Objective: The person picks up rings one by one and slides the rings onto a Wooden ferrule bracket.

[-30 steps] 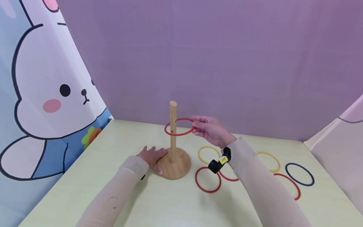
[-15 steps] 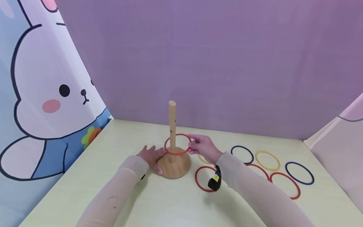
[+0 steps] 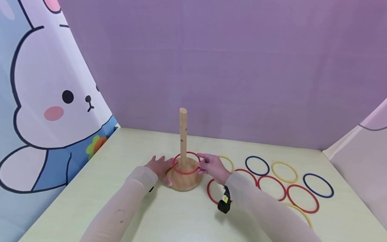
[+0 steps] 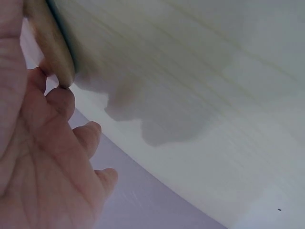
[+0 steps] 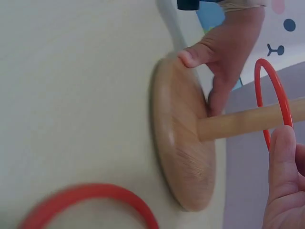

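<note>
A plain purple cloth (image 3: 211,67) is hanging at 12 o'clock, forming the rear wall of the work area, and a rabbit-print cloth (image 3: 39,84) is covering the side from 9 to 11 o'clock. A pale panel (image 3: 366,168) is bounding the surface at 3 o'clock. A light wood-grain tabletop (image 3: 157,218) is extending between them, carrying soft shadows below both arms.

Taking the wooden peg stand (image 3: 182,183) as clock centre, loose blue rings (image 3: 333,192), yellow rings (image 3: 288,182) and red rings (image 3: 310,212) are lying flat between 2 and 4 o'clock, some running partly under the right sleeve (image 3: 257,208). The peg (image 3: 183,134) is standing upright.

The left hand (image 3: 160,170) is resting at 9 o'clock on the base rim, its fingers spreading wide. The right hand (image 3: 214,168), near 3 o'clock, is pinching the held red ring (image 3: 185,173) between thumb and fingers. This ring is encircling the peg above the base, apart from it.
</note>
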`<state>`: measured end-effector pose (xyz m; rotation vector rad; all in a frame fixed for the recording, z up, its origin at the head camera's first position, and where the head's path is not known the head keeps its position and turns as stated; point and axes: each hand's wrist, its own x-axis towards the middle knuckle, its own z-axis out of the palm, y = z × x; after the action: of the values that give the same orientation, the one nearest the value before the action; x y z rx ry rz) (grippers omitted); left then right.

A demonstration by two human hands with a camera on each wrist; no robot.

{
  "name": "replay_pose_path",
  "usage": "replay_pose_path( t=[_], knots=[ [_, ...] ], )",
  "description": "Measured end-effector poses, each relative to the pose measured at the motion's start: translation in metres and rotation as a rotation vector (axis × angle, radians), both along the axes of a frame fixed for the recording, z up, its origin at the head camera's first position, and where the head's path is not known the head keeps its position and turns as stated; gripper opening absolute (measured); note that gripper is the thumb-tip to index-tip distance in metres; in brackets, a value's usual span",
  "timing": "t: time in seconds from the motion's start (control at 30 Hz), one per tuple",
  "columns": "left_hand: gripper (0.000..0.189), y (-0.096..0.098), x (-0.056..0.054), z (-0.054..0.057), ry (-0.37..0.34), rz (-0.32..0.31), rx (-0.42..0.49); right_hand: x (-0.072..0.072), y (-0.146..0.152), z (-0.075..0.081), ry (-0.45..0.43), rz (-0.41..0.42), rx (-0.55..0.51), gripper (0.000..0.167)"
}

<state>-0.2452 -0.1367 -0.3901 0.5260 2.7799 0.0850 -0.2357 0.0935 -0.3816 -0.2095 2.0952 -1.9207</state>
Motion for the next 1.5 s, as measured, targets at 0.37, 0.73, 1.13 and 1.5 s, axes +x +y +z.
replay_pose_path(
  t=[0.37,0.73,1.13,1.5],
  knots=[
    [0.093,-0.001,0.001,0.002,0.005,-0.022,-0.020,0.005,-0.005,-0.015,-0.034,-0.019,0.027,0.042],
    [0.094,0.000,-0.001,0.000,-0.009,-0.026,-0.017,-0.001,-0.001,-0.026,-0.073,-0.010,0.072,0.041],
    [0.093,-0.001,-0.002,0.002,-0.008,-0.030,-0.015,-0.003,0.001,-0.028,-0.102,-0.010,0.089,0.041],
    [0.091,-0.002,-0.002,-0.001,-0.013,-0.026,-0.005,-0.002,0.000,-0.027,-0.130,-0.044,0.126,0.043]
  ],
)
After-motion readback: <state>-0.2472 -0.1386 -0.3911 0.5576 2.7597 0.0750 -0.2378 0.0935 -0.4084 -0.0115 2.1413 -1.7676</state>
